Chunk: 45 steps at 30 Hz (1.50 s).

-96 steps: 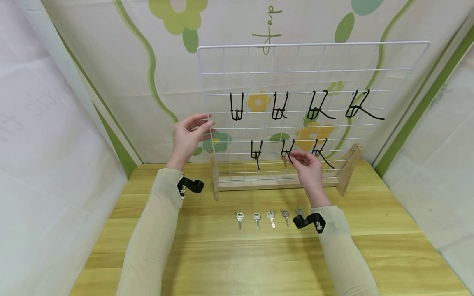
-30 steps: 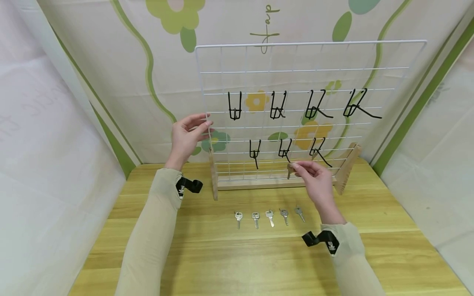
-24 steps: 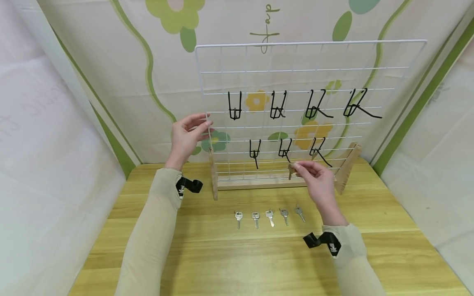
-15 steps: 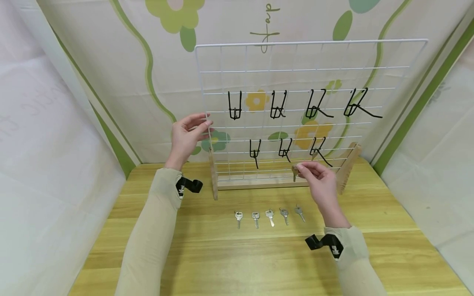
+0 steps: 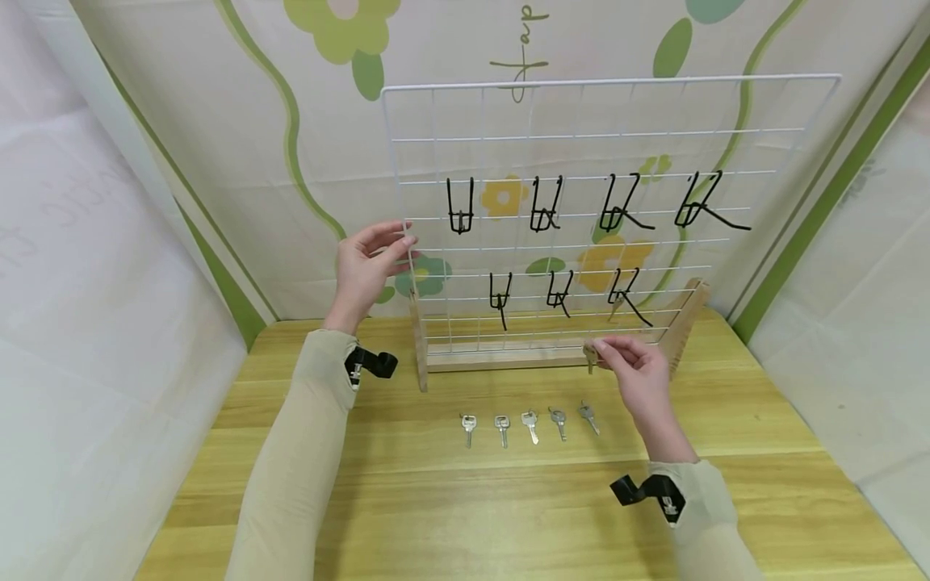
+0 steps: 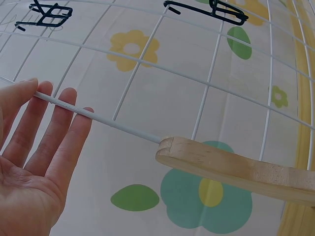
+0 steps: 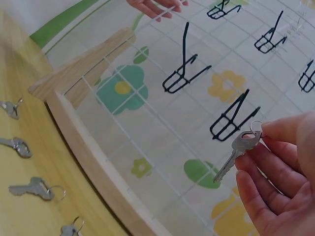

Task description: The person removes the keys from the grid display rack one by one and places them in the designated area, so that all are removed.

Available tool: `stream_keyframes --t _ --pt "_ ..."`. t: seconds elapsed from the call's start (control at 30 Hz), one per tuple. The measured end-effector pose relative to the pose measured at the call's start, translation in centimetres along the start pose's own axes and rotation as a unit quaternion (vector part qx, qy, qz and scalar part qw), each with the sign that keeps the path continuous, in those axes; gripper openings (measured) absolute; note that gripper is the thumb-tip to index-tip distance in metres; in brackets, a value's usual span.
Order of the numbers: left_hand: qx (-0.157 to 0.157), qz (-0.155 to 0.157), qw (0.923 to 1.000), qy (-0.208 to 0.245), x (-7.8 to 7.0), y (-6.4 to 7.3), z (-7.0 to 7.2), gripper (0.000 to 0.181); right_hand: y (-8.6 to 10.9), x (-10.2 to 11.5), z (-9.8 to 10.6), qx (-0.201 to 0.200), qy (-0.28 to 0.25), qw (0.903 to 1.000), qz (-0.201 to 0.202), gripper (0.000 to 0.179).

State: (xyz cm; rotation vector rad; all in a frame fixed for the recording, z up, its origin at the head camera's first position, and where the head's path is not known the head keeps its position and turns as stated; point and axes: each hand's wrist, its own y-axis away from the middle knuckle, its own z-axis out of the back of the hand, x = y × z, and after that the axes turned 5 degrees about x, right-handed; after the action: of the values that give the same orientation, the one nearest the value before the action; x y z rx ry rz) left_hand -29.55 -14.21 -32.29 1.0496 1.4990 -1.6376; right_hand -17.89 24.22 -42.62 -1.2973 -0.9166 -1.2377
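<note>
My left hand [image 5: 366,270] pinches the left edge wire of a white wire grid rack [image 5: 610,83], thumb and index finger meeting on it in the left wrist view. With thumb and fingertips my right hand [image 5: 639,375] holds a key [image 7: 245,142] by its thin wire ring, and the blade hangs down. That key is in front of the rack's lower right part, below the black hooks. On the grid are an upper row of black hooks [image 5: 546,206] and a lower row of three, including a middle hook [image 5: 559,294] and a right hook [image 5: 628,294].
Several silver keys with rings, such as the leftmost key [image 5: 468,428] and the rightmost key [image 5: 589,418], lie in a row on the wooden table [image 5: 465,516]. The rack stands on a wooden base [image 5: 508,359] with side feet. A patterned cloth [image 5: 218,161] hangs behind.
My right hand has drawn back from the lower middle hook, down and to the right, with the key in its fingers. My left hand keeps its place on the rack's edge.
</note>
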Motion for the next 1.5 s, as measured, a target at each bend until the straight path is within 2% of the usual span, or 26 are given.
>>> stream_keyframes --t 0.57,1.1,1.5 --pt "-0.003 0.004 1.0000 0.004 -0.1 0.0 0.0 0.023 1.2 -5.7 3.4 0.011 0.025 0.9966 -0.077 0.040" --pt "-0.002 0.005 1.0000 0.000 0.0 -0.1 -0.1 0.024 1.5 -8.4 5.3 0.030 0.075 0.9876 -0.135 0.043" --pt "-0.003 0.006 1.0000 0.004 0.0 0.0 -0.1 0.023 1.4 -9.8 5.9 0.059 0.119 0.9840 -0.119 0.038"
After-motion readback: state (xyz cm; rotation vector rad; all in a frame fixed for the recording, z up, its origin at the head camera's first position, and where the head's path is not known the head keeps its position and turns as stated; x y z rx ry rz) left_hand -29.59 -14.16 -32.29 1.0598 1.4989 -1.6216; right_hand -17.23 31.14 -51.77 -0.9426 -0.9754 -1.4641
